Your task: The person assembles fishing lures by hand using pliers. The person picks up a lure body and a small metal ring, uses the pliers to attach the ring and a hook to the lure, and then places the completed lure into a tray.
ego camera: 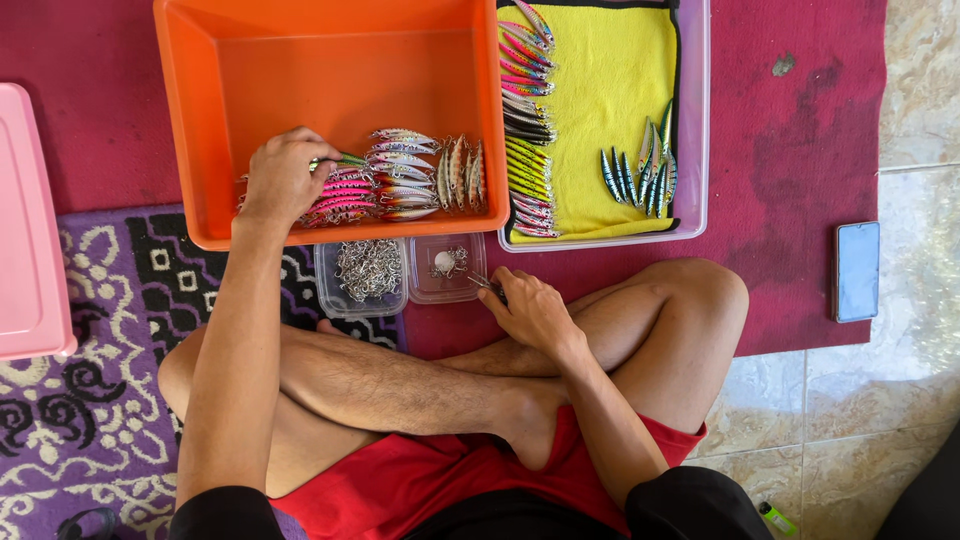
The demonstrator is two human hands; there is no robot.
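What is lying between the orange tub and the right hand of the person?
In the head view, two small clear containers lie between the orange tub and the right hand, on the mat. The left one holds metal hooks.

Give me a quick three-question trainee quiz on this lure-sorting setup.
1. True or false: the left hand is inside the orange bin.
2. What does the right hand hold? A) small pliers B) the phone C) a lighter
3. The lures in the clear tray lie on a ____ cloth.

Key: 1 true, it grips a fishing lure there. 2 A, small pliers, by the two small clear tubs. 3 yellow.
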